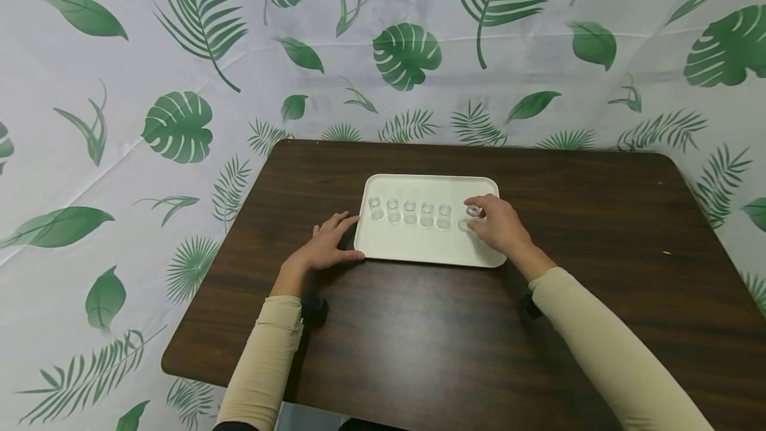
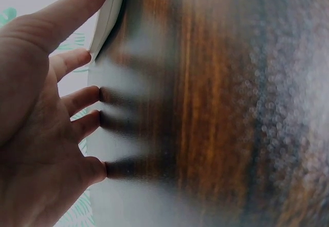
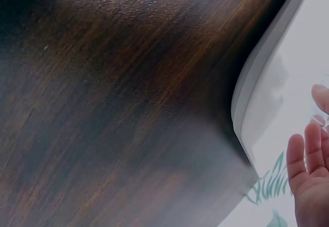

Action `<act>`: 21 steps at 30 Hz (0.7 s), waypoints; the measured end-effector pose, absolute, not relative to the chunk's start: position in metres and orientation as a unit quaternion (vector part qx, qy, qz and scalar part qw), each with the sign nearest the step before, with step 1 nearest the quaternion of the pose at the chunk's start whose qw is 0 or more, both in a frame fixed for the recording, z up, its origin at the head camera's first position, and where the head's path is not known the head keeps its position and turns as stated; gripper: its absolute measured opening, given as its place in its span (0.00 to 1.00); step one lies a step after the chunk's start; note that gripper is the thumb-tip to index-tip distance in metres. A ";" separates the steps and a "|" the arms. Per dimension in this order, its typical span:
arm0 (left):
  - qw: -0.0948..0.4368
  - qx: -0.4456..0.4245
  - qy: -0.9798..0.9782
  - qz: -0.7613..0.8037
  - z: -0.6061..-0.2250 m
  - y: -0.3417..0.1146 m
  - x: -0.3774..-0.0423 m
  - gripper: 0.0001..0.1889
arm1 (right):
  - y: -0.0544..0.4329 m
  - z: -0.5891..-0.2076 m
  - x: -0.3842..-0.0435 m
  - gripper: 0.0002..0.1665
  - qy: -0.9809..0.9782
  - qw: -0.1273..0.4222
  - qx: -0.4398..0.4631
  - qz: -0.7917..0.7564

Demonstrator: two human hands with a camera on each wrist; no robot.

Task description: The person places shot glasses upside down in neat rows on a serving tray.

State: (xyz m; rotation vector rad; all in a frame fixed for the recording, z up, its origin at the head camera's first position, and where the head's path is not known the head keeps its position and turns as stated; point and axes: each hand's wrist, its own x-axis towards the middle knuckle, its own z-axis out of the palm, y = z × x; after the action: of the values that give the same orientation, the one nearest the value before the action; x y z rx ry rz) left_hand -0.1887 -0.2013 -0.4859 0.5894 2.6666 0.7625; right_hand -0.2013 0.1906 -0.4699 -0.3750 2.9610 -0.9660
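On the white tray stands a row of several small clear jars. My right hand is over the tray's right part, pinching a small clear jar between thumb and fingers at the row's right end. In the right wrist view only part of the right hand shows, with a bit of clear jar near the fingertips. My left hand spreads at the tray's left edge, thumb at its front corner. In the left wrist view, the left hand's other fingertips rest on the table.
The tray lies on a dark wood-grain table with rounded corners. A white cloth with green leaves hangs behind and to the left. A small pale scrap lies on the table's right side.
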 end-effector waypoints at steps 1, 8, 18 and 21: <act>0.152 0.205 0.930 0.266 -0.486 -0.202 -0.189 0.48 | 0.190 -0.470 -0.201 0.25 0.944 0.002 -0.123 -0.307; 0.151 0.205 0.930 0.265 -0.487 -0.202 -0.189 0.48 | 0.187 -0.470 -0.201 0.25 0.944 0.001 -0.139 -0.298; 0.151 0.203 0.931 0.263 -0.486 -0.202 -0.188 0.48 | 0.186 -0.473 -0.202 0.26 0.942 -0.011 -0.149 -0.302; 0.151 0.202 0.931 0.263 -0.485 -0.201 -0.188 0.48 | 0.187 -0.472 -0.201 0.27 0.941 -0.007 -0.147 -0.305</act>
State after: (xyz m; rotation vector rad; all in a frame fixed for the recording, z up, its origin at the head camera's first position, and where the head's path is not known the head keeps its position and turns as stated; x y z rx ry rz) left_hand -0.1880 -0.2008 -0.4853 0.5808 2.6736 0.7562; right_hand -0.2006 0.1866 -0.4719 -0.4645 2.9691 -0.9612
